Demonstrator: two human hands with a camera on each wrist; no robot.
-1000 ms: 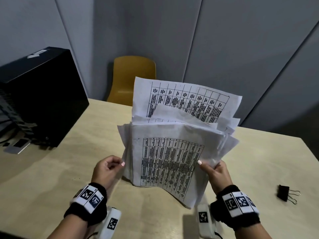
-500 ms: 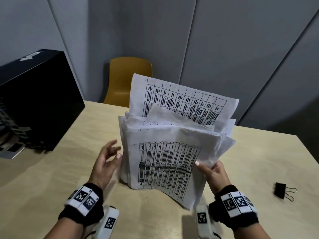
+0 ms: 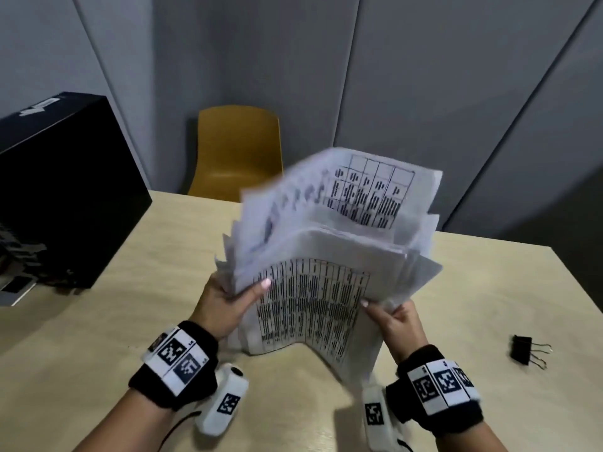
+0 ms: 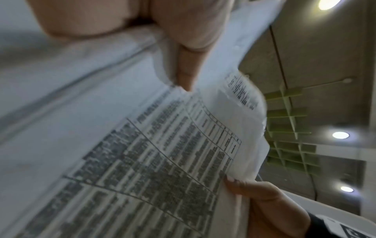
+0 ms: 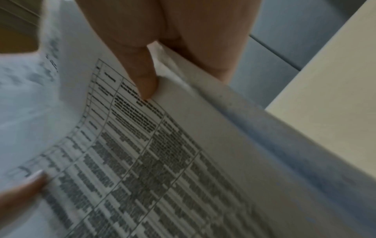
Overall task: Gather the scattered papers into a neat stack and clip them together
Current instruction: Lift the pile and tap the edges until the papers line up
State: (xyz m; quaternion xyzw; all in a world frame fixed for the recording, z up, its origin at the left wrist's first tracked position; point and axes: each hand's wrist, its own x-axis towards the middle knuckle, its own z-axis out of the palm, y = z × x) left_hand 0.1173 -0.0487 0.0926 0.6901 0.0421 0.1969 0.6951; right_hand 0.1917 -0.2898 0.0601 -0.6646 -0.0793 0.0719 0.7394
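An uneven bundle of white papers [image 3: 326,256] printed with tables stands on its lower edge on the wooden table [image 3: 130,272], its top leaning away and blurred. My left hand [image 3: 228,298] grips the bundle's left edge, thumb on the front sheet. My right hand [image 3: 391,318] pinches the right edge, thumb in front. The left wrist view shows the papers [image 4: 142,153] with my thumb [image 4: 183,64] on them. In the right wrist view the thumb [image 5: 142,77] presses the printed sheet [image 5: 162,153]. A black binder clip [image 3: 525,349] lies on the table to the right, apart from both hands.
A black box-shaped machine [image 3: 58,190] stands at the table's left side. A yellow chair [image 3: 238,151] is behind the far edge, before grey wall panels. The table's right edge runs just past the clip.
My left hand, which had let go and opened half a second ago, now grips the bundle's left edge again. The sheets' tops have swung to the right and blurred.
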